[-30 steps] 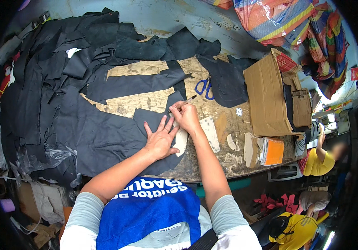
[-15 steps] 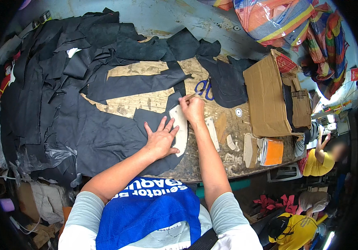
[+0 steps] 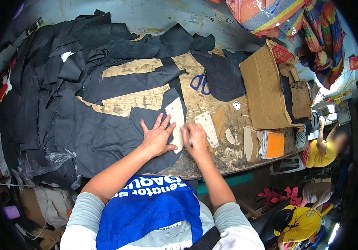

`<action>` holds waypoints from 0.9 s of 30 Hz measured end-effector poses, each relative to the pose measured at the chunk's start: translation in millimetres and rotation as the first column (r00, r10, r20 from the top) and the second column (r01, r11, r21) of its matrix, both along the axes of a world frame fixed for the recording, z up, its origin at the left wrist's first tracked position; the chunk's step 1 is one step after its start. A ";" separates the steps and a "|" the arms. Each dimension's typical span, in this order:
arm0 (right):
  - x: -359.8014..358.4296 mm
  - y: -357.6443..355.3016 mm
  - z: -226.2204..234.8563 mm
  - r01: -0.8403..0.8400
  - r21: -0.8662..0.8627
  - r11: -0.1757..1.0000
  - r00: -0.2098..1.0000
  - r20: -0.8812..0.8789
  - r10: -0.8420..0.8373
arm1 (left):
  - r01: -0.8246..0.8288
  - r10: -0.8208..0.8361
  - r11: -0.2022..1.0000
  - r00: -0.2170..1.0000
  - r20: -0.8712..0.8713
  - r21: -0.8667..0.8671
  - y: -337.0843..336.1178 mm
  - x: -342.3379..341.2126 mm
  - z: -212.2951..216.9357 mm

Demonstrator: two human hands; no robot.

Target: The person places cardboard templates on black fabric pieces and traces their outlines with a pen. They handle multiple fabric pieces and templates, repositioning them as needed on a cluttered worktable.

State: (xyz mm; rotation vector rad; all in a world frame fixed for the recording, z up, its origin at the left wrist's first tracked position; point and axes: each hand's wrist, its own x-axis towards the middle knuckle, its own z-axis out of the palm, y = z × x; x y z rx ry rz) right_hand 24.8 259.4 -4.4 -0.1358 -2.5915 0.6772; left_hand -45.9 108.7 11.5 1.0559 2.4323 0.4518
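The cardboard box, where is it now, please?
In the head view, the box sits on the right side of the table, beyond the orange-topped stack.

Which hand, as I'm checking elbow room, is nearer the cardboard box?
Right: the right hand is left of the cardboard box and lower in the picture. The left hand lies farther left, spread over black material and a pale template.

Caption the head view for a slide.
Left hand spread over black sheet material and a flat cream template, blurred right hand at its edge.
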 end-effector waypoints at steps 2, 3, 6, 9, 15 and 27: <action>39.8 -20.0 13.2 -0.011 0.015 1.000 0.995 0.104 0.010 | 0.001 -0.001 1.000 1.000 -0.003 0.008 -1.1 0.2 -2.8; 55.4 -29.4 19.0 -0.018 0.031 0.999 0.979 0.202 0.012 | 0.007 -0.007 1.000 1.000 -0.021 0.014 -1.6 0.5 -5.3; 69.4 -49.0 21.9 0.161 -0.452 0.877 0.971 0.230 -0.059 | 0.026 -0.023 0.999 0.995 -0.092 0.028 -3.6 5.0 -17.1; 35.5 -48.0 2.8 0.093 -0.100 0.991 0.988 -0.115 -0.105 | 0.022 -0.006 0.997 0.979 -0.204 0.075 -5.1 9.0 -31.3; 32.0 -44.2 -16.1 0.066 0.062 0.996 0.997 -0.045 -0.063 | -0.026 0.015 0.999 0.950 -0.312 -0.031 -15.6 -37.3 -32.9; 47.4 -9.6 2.1 0.168 -0.692 0.702 0.962 -0.041 -0.271 | -0.342 0.483 0.828 0.838 -0.255 0.444 -69.1 -30.9 -23.8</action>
